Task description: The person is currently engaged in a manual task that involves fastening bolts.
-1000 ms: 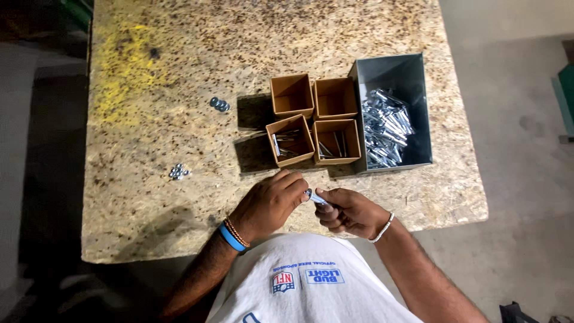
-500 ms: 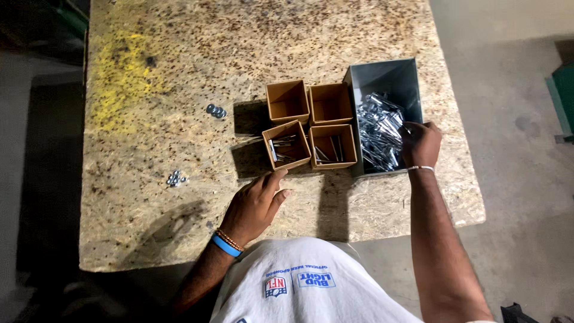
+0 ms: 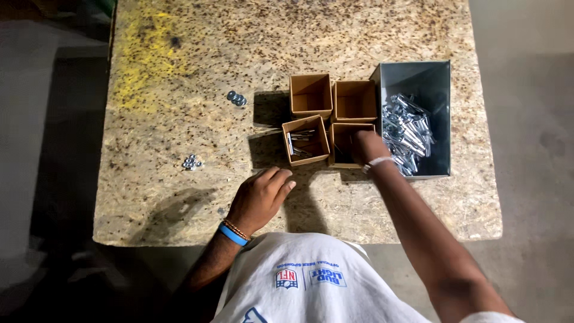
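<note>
The right hand (image 3: pixel 366 147) is down in the near right cardboard box (image 3: pixel 345 145), fingers curled into it; whether it grips anything I cannot tell. The left hand (image 3: pixel 260 197) lies open and flat on the speckled table (image 3: pixel 179 90), holding nothing, just near of the boxes.

Four small cardboard boxes sit in a square. The near left box (image 3: pixel 305 140) holds a few bolts, the near right one shows some beside the hand, and the two far boxes (image 3: pixel 332 97) look empty. Just right of them, one grey metal bin (image 3: pixel 418 78) has a large heap of bolts (image 3: pixel 408 133), so I'd judge the sorting barely begun. Two small clusters of nuts lie to the left: one farther (image 3: pixel 236 98), one nearer (image 3: pixel 191 162).
</note>
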